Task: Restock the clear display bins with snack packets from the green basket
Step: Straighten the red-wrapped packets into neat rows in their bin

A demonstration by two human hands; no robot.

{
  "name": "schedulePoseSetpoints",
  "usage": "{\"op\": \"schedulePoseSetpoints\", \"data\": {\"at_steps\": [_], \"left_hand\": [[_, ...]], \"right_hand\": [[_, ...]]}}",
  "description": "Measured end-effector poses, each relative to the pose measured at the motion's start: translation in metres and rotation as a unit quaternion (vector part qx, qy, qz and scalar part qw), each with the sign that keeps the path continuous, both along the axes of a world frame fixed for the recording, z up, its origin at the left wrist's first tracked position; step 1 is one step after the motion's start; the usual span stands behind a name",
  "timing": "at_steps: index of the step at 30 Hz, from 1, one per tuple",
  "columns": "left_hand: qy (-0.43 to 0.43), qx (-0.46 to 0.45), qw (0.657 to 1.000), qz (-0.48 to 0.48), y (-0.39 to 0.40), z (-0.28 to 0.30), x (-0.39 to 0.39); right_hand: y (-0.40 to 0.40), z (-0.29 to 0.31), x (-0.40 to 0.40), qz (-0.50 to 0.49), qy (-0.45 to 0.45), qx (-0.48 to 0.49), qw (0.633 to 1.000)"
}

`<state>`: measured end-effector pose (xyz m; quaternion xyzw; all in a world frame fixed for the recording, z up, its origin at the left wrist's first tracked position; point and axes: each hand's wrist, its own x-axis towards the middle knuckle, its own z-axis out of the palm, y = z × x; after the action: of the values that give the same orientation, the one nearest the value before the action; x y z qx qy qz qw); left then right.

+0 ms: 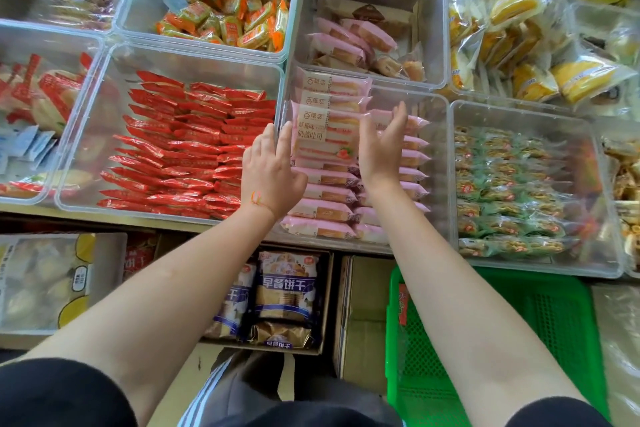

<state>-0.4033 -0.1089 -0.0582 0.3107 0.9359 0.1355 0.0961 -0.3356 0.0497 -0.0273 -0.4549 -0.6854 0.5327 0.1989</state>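
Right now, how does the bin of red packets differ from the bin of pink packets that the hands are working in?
The red packets are shiny foil and opaque; the pink packets have clear windows showing cake. No hand is in the red bin; the left hand and right hand press a pink stack between them in the pink bin. Both bins are clear plastic, with packets in neat rows.

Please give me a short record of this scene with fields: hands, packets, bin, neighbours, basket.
left hand: open, fingers straight, against left side of pink packets
right hand: open, against their right side
pink packets: stacked in rows in clear bin
neighbours: red packets to the left, green packets to the right
green basket: below the bins, looks nearly empty
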Motion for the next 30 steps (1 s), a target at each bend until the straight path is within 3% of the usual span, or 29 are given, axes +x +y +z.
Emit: {"op": "schedulePoseSetpoints", "data": {"at_steps": [4,8,14,17,21,26,30], "left_hand": [[-0.006,0.013,1.000,-0.012,-0.001,0.002,0.003],[-0.050,0.044,0.998,-0.020,-0.011,0.010,-0.002],[0.092,0.092,0.978,-0.162,-0.110,0.024,-0.066],[0.113,0.071,0.985,-0.110,-0.174,0.021,-0.117],[0.076,-0.014,0.996,-0.040,-0.230,0.018,-0.170],[0.014,-0.037,0.999,-0.004,-0.240,0.011,-0.204],[-0.024,0.004,0.999,0.038,-0.225,0.003,-0.215]], "right_hand": [[-0.037,0.019,0.025,0.066,-0.017,0.153,0.986],[-0.087,0.026,0.039,0.144,-0.091,0.150,0.974],[-0.165,0.020,0.007,0.102,-0.143,0.154,0.972],[-0.213,0.015,-0.027,0.099,-0.135,0.171,0.971],[-0.261,0.004,-0.068,0.109,-0.136,0.206,0.963],[-0.276,-0.010,-0.103,0.220,-0.249,0.214,0.919],[-0.273,-0.014,-0.122,0.263,-0.290,0.212,0.895]]}}
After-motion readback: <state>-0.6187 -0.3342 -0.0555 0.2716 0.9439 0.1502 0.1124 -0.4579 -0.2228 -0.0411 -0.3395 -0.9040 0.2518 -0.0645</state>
